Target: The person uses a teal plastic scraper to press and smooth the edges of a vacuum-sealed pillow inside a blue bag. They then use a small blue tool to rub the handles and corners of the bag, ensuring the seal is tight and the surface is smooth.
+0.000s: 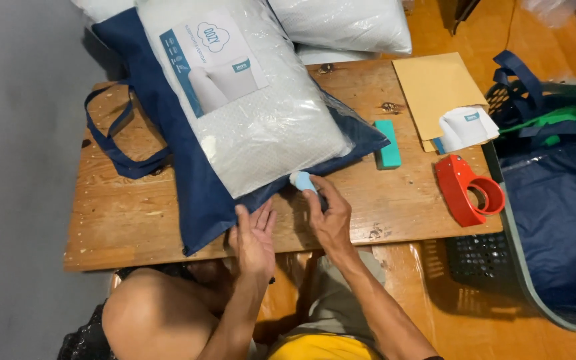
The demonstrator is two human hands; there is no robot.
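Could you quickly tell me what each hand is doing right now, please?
Left hand: open, palm up, empty, at the edge of the navy bag.
Right hand: fingers closed on a small light-blue object by the packaged pillow.

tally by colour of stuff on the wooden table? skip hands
Navy: 1, bag
White/clear: 3, pillow pack, paper stack, small roll at right hand
Teal: 1, block
Red: 1, tape dispenser
Tan: 1, envelope
Total: 7
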